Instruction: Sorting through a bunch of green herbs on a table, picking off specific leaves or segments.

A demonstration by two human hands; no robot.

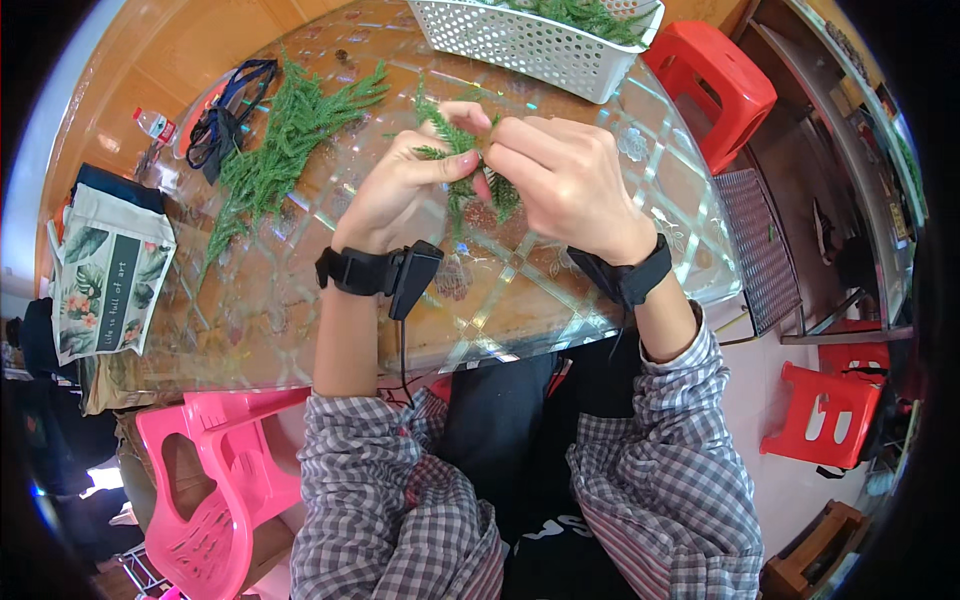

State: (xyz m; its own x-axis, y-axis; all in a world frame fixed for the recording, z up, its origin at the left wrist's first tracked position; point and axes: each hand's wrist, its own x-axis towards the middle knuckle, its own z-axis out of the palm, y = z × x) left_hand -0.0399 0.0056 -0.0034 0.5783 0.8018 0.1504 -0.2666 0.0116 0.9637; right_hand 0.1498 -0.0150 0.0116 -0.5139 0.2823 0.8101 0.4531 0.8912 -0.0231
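Green, feathery leaves of a sprig (458, 150) showed between the two hands as I watched from far off through the head camera, held just above the counter (500, 310). Both hands were close together and clamped on that sprig: the left hand (395, 180) pinched it between thumb and fingers, and the right hand (575, 180) had its fingers curled in against it from the other side. I could not quite tell where the right fingertips met the stem, since the knuckles covered them. Each wrist wore a black strap, below which checked sleeves were pushed up the forearms. To the left of the left hand, a loose heap of the same greenery (280, 140) lay on the counter's clear, patterned cover, with some dark straps (205, 135) next to it and a small bottle (155, 125) with a red cap farther left. Beyond the hands, near the far edge, I saw a white perforated basket (540, 50) with more green sprigs (590, 15) inside. A printed cloth bag (110, 275) lay at the left edge, a pink chair (225, 500) stood below it, and a red stool (715, 85) stood beyond the counter on the right.
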